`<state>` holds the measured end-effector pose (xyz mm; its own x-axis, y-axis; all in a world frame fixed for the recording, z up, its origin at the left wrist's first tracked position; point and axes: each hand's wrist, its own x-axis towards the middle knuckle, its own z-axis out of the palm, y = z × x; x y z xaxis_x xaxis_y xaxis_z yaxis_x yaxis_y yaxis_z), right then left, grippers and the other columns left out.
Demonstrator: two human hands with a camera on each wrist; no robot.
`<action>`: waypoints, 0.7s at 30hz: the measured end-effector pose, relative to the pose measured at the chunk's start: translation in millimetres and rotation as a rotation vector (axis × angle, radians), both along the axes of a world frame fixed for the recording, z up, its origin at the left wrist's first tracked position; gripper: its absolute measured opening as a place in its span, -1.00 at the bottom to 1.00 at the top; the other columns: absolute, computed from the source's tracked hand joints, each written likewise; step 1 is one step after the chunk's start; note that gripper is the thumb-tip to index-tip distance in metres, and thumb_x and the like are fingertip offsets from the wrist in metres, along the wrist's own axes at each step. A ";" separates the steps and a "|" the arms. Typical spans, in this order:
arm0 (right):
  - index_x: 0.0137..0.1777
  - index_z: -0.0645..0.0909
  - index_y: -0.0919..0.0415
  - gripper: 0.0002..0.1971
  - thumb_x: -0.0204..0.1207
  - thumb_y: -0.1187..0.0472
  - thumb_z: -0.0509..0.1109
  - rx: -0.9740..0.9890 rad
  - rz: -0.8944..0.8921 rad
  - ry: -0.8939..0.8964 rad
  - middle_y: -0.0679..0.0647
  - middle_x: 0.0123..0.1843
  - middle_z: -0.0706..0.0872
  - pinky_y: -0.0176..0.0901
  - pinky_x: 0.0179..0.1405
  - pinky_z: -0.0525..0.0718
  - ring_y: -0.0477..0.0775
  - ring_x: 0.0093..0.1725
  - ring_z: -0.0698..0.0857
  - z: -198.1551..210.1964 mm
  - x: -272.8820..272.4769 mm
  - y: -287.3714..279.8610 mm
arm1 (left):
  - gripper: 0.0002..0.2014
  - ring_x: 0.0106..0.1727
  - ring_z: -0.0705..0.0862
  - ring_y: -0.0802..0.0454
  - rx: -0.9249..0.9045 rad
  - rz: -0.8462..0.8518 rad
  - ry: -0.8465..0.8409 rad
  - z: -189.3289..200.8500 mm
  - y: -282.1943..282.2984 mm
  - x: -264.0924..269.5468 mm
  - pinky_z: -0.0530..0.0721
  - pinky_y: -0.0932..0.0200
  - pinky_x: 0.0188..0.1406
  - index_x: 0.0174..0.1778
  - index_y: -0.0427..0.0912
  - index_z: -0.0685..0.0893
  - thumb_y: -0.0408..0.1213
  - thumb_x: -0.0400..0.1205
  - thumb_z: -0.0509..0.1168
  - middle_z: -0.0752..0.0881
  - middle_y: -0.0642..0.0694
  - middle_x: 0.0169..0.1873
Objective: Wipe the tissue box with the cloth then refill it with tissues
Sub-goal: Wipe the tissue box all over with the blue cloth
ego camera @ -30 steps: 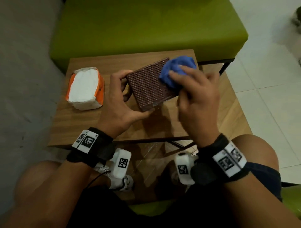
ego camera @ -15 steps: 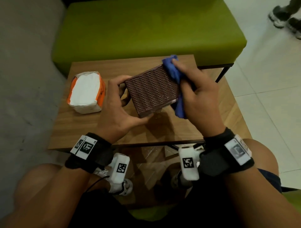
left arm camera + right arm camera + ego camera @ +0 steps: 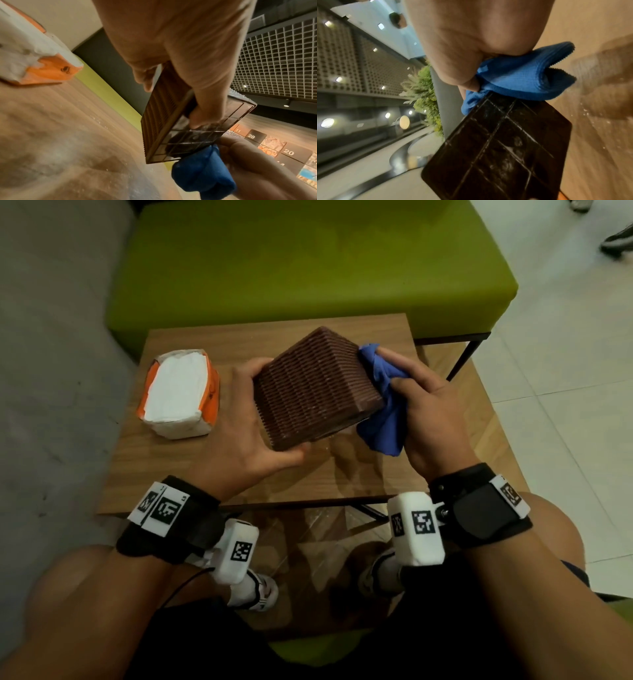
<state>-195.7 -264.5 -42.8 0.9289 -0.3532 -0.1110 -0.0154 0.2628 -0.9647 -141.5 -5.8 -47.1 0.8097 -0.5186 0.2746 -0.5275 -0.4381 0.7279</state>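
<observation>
A brown ribbed tissue box is held tilted above the wooden table. My left hand grips its left side, thumb under the near corner. My right hand holds a bunched blue cloth against the box's right side. The left wrist view shows the box with its grid-patterned underside, fingers curled round its edge, and the cloth below. From the right wrist, the cloth is pinched against the dark underside of the box. A white tissue pack in orange wrap lies on the table to the left.
A green upholstered bench stands behind the table. Tiled floor lies to the right, with someone's shoe at the far edge. My knees sit below the table's near edge.
The box has been turned and tilted up, one corner now pointing away. The cloth slid from the top face down to the box's right side.
</observation>
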 end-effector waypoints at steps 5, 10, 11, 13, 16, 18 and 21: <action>0.39 0.80 0.21 -0.56 0.69 0.51 0.22 -0.465 -0.141 -0.187 0.05 0.44 0.78 0.16 0.52 0.70 0.00 0.47 0.73 -0.9 0.1 13.5 | 0.15 0.59 0.51 -0.12 0.150 0.071 -0.052 3.8 -5.2 6.5 0.57 -0.24 0.60 0.78 -0.20 0.27 -0.02 0.36 0.77 0.47 -0.17 0.55; 0.39 0.82 0.07 -0.53 0.61 0.46 0.30 -0.819 -0.213 -0.218 0.02 0.46 0.76 -0.03 0.50 0.59 0.01 0.43 0.67 -4.6 -3.2 25.2 | 0.16 0.50 0.57 0.26 0.103 0.056 0.130 11.2 -17.2 -1.9 0.52 0.34 0.49 0.71 -0.03 0.25 0.10 0.31 0.81 0.52 0.17 0.50; 0.39 0.82 0.03 -0.51 0.61 0.45 0.31 -0.867 -0.217 -0.205 0.00 0.47 0.76 -0.14 0.47 0.54 0.03 0.41 0.65 -4.4 -5.6 28.7 | 0.08 0.37 0.62 0.36 0.078 0.056 0.146 10.9 -18.3 -2.2 0.51 0.48 0.36 0.63 0.01 0.29 0.07 0.31 0.81 0.55 0.23 0.40; 0.41 0.80 0.02 -0.50 0.60 0.46 0.32 -0.925 -0.222 -0.213 -0.01 0.50 0.75 -0.31 0.41 0.47 0.09 0.37 0.64 -4.0 -9.0 32.5 | 0.00 0.35 0.62 0.47 0.011 0.057 0.162 9.1 -18.4 -1.3 0.51 0.56 0.28 0.56 0.01 0.35 0.01 0.32 0.82 0.58 0.27 0.33; 0.49 0.75 0.09 -0.47 0.60 0.51 0.32 -0.963 -0.257 -0.255 0.05 0.53 0.73 -0.23 0.47 0.52 0.16 0.39 0.65 -4.5 -10.6 28.5 | 0.01 0.49 0.63 0.27 -0.089 0.047 0.160 2.4 -13.3 3.2 0.61 0.22 0.50 0.60 -0.03 0.39 0.02 0.31 0.79 0.61 0.11 0.42; 0.55 0.71 0.14 -0.44 0.60 0.52 0.29 -0.948 -0.330 -0.261 0.06 0.48 0.75 0.01 0.42 0.64 0.18 0.34 0.69 -2.2 -9.6 23.2 | 0.02 0.56 0.63 0.04 -0.128 0.029 0.134 -3.1 -8.7 5.5 0.61 -0.15 0.62 0.63 -0.03 0.39 -0.02 0.31 0.80 0.60 -0.03 0.49; 0.63 0.61 0.24 -0.42 0.60 0.52 0.28 -1.040 -0.428 -0.196 0.05 0.33 0.80 -0.25 0.18 0.50 0.11 0.08 0.61 3.7 -10.5 25.1 | 0.04 0.61 0.62 -0.04 -0.193 -0.032 0.158 -6.5 -7.6 4.5 0.59 -0.25 0.66 0.66 -0.03 0.35 -0.27 0.35 0.82 0.59 -0.03 0.53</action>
<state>-206.2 -239.5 -39.1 0.6794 -0.4810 0.5541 0.0583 -0.7174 -0.6942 -137.0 -13.3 -53.6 0.8346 -0.4946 0.2426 -0.4120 -0.2681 0.8709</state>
